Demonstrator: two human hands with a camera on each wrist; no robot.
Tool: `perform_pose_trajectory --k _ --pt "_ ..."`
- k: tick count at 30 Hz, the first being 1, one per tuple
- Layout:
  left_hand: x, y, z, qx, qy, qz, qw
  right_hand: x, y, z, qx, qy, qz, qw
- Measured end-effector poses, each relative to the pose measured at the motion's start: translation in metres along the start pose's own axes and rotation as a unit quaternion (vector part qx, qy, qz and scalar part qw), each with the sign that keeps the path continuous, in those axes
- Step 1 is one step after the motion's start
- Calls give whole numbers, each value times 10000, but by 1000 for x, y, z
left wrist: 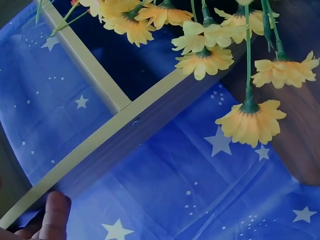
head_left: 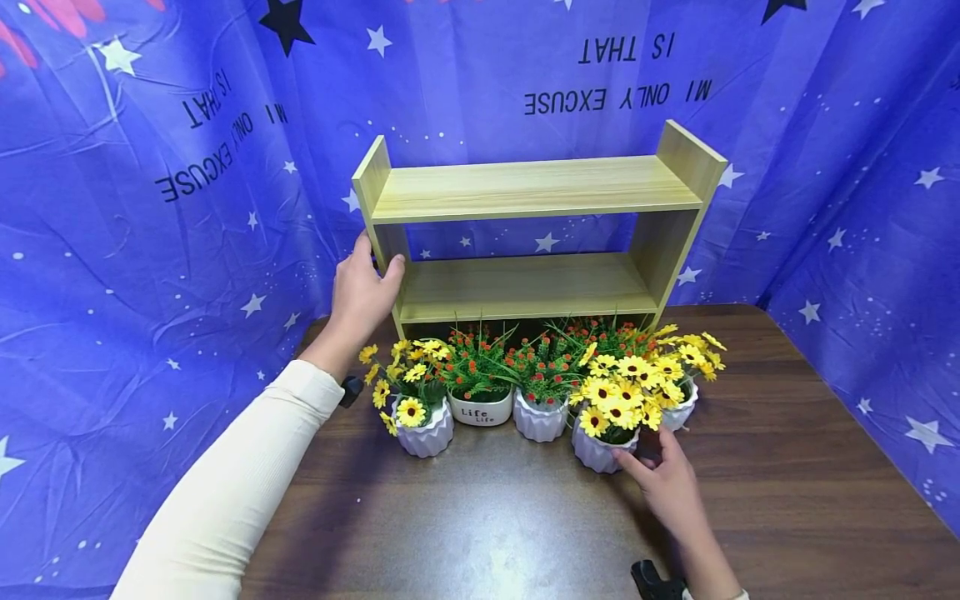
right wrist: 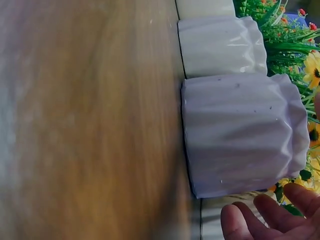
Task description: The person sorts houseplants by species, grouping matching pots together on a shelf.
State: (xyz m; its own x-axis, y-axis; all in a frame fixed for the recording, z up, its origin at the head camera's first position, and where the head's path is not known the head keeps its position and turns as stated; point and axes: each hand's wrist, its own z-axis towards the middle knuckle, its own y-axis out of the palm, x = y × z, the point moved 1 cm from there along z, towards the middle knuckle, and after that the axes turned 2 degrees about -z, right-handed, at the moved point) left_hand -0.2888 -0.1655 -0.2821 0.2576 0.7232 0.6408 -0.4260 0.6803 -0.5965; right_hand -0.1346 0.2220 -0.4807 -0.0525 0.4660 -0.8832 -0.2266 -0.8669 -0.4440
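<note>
Cream sleeve (head_left: 247,467), lower left; left hand (head_left: 365,287) pinches the wooden rack (head_left: 525,187), upper middle; right hand (head_left: 670,483), lower right, spreads fingers beside a flowerpot (head_left: 595,451).

Flowerpots (head_left: 540,421) on table (head_left: 420,525); shelf (head_left: 536,187) behind

Shelf (head_left: 536,187) at the left hand (head_left: 360,287): pale yellow, fine streaky wood grain. Sleeve (head_left: 217,483) behind those fingers: plain cream. Pot (head_left: 595,454) nearest the right hand (head_left: 670,483): whitish lilac, ribbed; its flowers (head_left: 618,392), above the right fingertips, yellow with dark centres. Strap (head_left: 652,583) behind the right fingers: black. Low-set pot (head_left: 480,410) between both hands' fingers: white, black "Life" lettering. Speckled plant (head_left: 543,367), also between: green, dotted orange-red. Curtain (head_left: 465,83) beyond the left fingers: blue-violet, white stars and dots, some black stars, black lettering. Table (head_left: 787,433) under the right fingers: dark brown, wood-grained, pale glare patch.
</note>
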Motion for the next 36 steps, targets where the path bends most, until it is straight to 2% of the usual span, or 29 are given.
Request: perform_pose_trajectory --k 4,7,16,24,30,36 --pt "-4 4 3 258 -2 -229 9994 0 4 1 -62 -92 212 9997" --pt "-6 7 6 404 -6 -317 9987 1 7 2 -75 -11 313 9995" --pt "-6 12 8 588 -6 136 9982 -1 18 -1 80 607 342 9975" --pt "-8 15 9 747 27 340 9966 -3 28 2 518 712 807 9928" --pt "-7 17 9 787 6 357 9963 -2 36 3 909 703 818 9900" --pt "-6 16 7 841 -167 418 9954 -4 46 1 1287 644 836 9860"
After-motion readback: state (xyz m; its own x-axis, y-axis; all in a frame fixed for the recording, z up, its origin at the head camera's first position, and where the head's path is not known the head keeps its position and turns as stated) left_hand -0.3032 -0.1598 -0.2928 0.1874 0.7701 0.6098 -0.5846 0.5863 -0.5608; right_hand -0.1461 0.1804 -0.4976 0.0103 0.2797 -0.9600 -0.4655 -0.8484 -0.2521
